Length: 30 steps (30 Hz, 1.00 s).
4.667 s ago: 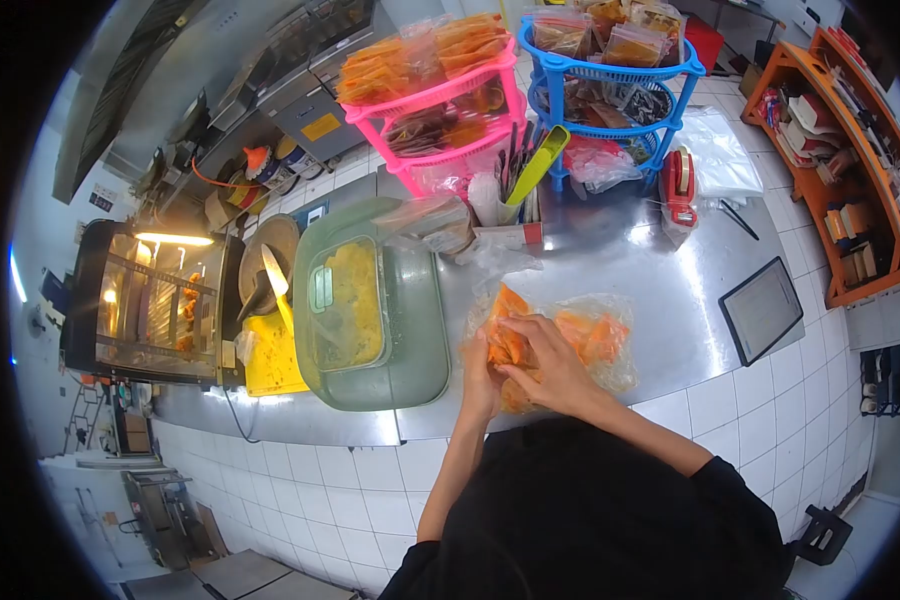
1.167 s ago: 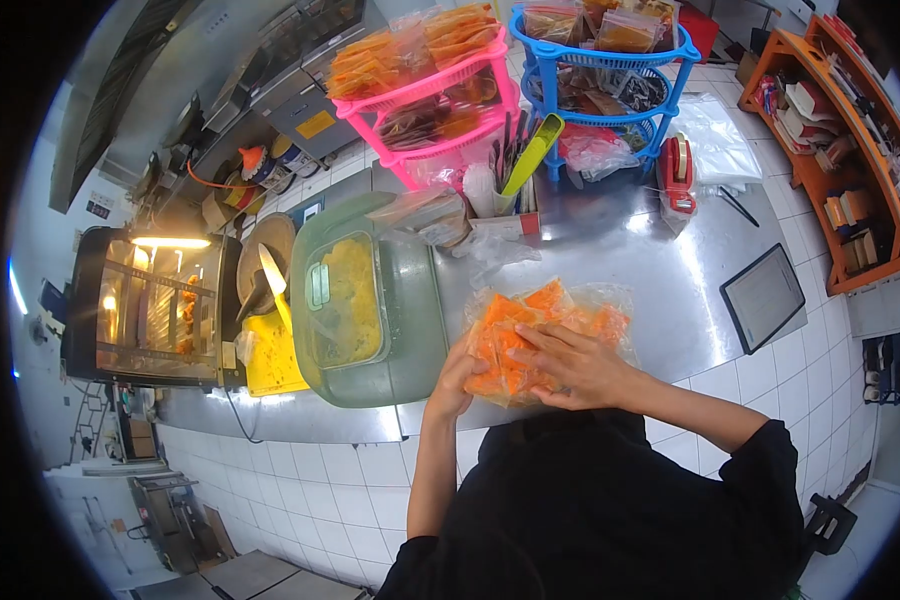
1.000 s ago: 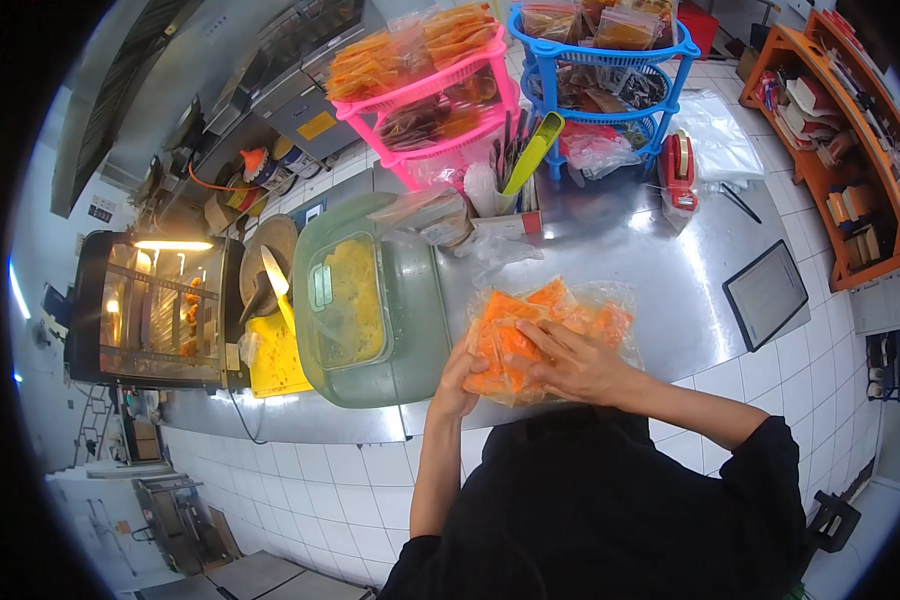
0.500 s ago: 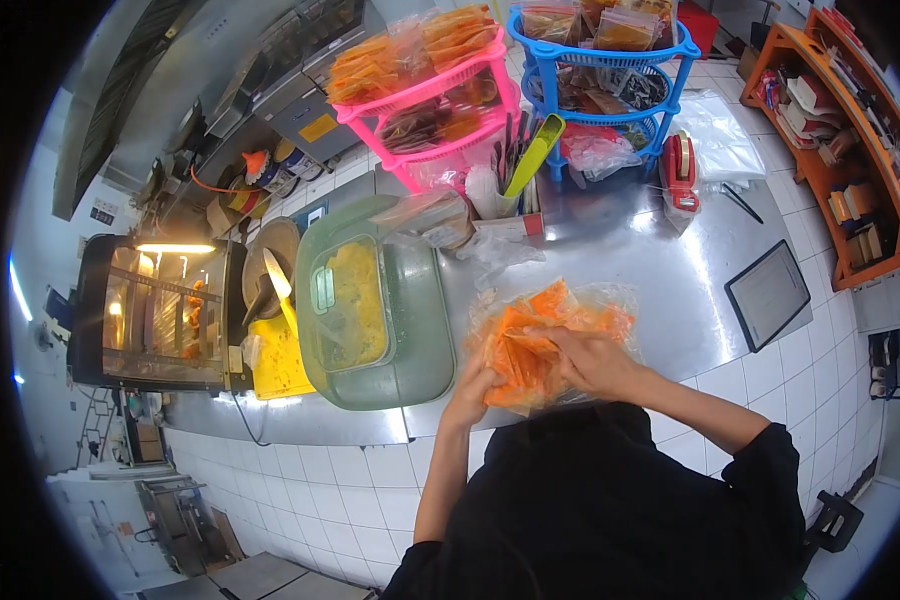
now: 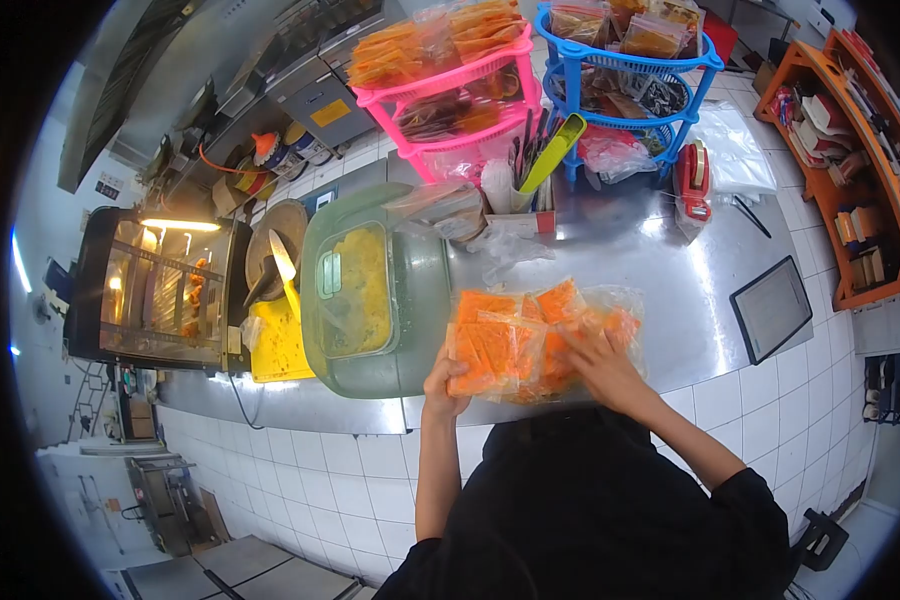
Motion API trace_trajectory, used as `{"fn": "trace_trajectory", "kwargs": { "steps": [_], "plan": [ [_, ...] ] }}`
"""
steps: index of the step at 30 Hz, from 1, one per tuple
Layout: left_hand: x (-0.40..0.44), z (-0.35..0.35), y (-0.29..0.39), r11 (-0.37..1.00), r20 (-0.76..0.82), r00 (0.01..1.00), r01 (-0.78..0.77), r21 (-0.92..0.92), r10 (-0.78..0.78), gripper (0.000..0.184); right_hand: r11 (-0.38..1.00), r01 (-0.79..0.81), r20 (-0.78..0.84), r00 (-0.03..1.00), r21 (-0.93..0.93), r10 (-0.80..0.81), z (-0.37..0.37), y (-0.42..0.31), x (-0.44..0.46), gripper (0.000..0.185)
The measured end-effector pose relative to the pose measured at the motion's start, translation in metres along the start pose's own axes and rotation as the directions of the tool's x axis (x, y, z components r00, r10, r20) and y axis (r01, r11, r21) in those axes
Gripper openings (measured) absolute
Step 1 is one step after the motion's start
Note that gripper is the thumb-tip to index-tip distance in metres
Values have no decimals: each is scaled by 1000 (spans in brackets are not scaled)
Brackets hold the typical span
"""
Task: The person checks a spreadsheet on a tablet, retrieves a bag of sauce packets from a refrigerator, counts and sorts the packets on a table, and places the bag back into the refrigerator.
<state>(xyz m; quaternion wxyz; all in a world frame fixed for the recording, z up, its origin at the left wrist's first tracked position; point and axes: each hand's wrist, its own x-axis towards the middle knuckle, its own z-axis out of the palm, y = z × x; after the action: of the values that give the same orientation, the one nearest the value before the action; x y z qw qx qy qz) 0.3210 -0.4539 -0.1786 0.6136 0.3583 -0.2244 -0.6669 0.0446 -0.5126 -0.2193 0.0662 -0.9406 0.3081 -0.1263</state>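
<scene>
Flat clear sachets of orange filling (image 5: 495, 350) lie spread and overlapping on the steel counter in front of me. My left hand (image 5: 444, 384) grips the near left sachets by their edge, thumb on top and fingers beneath. On the right side of the pile rests my right hand (image 5: 604, 368), its fingers stretched out over the sachets and touching them. Clear plastic (image 5: 628, 297) shows around the pile's right edge. What lies under the top sachets is hidden.
Left of the pile stands a green lidded tub (image 5: 425, 340). Behind are a pink rack (image 5: 450, 78) and a blue rack (image 5: 638, 58) holding bagged goods. A tablet (image 5: 772, 308) lies right, a red sealer (image 5: 694, 180) behind it. A knife (image 5: 283, 262) rests near a yellow board (image 5: 278, 345).
The bunched sachets now lie flatter and more spread out. My left hand has moved left with its sachets, and my right hand has changed from pinching to lying on the pile.
</scene>
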Motion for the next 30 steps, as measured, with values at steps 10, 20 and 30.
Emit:
{"fn": "trace_trajectory", "kwargs": {
  "steps": [10, 20, 30],
  "plan": [
    [6, 28, -11, 962, -53, 967, -239, 131, 247, 76, 806, 52, -286, 947, 590, 148, -57, -57, 62, 67],
    [14, 54, -21, 972, -223, 956, -155, 174, 192, 48, 756, -74, -146, 964, 651, 220, -40, -70, 76, 69],
    [19, 67, -19, 950, -261, 934, -177, 255, 244, 38, 607, -75, -138, 945, 791, 297, -38, -69, 74, 74]
  ]
}}
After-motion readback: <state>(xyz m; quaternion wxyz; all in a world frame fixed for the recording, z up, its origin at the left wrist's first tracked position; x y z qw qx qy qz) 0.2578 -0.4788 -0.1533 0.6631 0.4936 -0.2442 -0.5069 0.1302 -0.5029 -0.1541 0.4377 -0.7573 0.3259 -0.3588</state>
